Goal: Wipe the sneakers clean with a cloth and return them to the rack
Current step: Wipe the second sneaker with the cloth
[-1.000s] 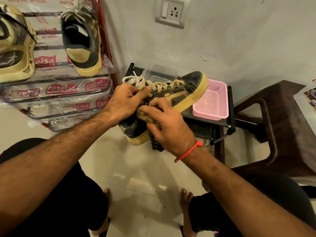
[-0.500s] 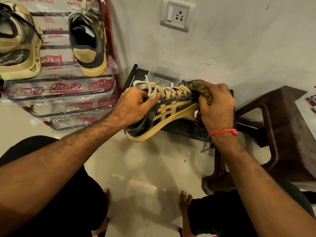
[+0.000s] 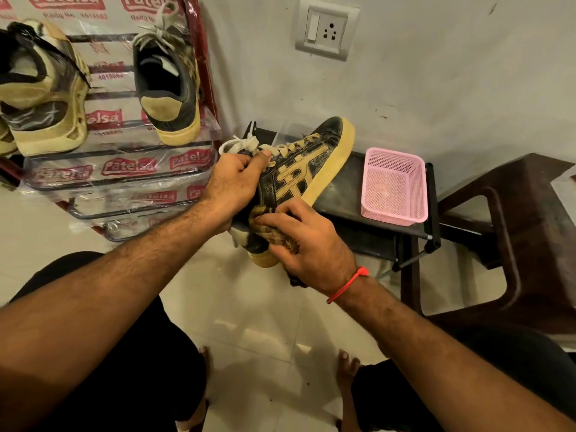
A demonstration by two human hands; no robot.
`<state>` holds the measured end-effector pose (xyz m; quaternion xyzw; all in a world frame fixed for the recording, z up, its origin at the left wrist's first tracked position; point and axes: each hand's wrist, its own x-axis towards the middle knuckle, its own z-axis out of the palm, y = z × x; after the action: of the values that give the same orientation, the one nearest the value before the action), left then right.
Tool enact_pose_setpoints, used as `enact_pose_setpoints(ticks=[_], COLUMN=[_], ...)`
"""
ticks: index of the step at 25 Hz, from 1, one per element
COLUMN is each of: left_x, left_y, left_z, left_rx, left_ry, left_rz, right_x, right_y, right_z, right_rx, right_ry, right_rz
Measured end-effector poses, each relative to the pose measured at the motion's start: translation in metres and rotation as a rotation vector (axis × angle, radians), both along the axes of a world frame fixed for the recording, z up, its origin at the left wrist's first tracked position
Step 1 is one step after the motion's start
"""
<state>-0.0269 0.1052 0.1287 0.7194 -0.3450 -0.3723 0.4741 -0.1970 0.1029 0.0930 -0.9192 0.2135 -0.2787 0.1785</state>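
Observation:
A black sneaker (image 3: 307,163) with tan stripes, tan sole and pale laces is held in the air at the centre, toe pointing up and right. My left hand (image 3: 235,182) grips it around the collar and laces. My right hand (image 3: 307,244) holds a bunched brown patterned cloth (image 3: 271,226) against the heel end of the sneaker's side. The matching sneaker (image 3: 170,85) stands heel-out on the rack (image 3: 124,169) at upper left, which is wrapped in printed plastic. Part of the held sneaker's heel is hidden by my hands.
A yellowish shoe (image 3: 43,98) sits on the rack's left side. A low black stand (image 3: 358,194) behind the sneaker carries a pink mesh basket (image 3: 394,185). A brown plastic chair (image 3: 514,238) is at right. A wall socket (image 3: 325,31) is above. My knees and bare feet are over pale tiles.
My right hand with the cloth has moved from the toe back along the side to the heel. The sneaker's toe has tipped up higher. My left hand keeps its grip.

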Motion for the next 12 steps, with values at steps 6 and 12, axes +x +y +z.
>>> enact_pose_setpoints(ticks=[6,12], left_x=[-0.008,0.01], left_y=[0.003,0.004], left_z=[0.001,0.006], left_rx=[-0.004,0.049], left_ry=[-0.019,0.01], left_rz=[-0.077,0.151], right_x=[-0.023,0.009], right_y=[-0.053,0.025], right_z=[0.021,0.009], right_rx=[0.035,-0.036], right_ry=[-0.175,-0.046], right_rz=[-0.355,0.004])
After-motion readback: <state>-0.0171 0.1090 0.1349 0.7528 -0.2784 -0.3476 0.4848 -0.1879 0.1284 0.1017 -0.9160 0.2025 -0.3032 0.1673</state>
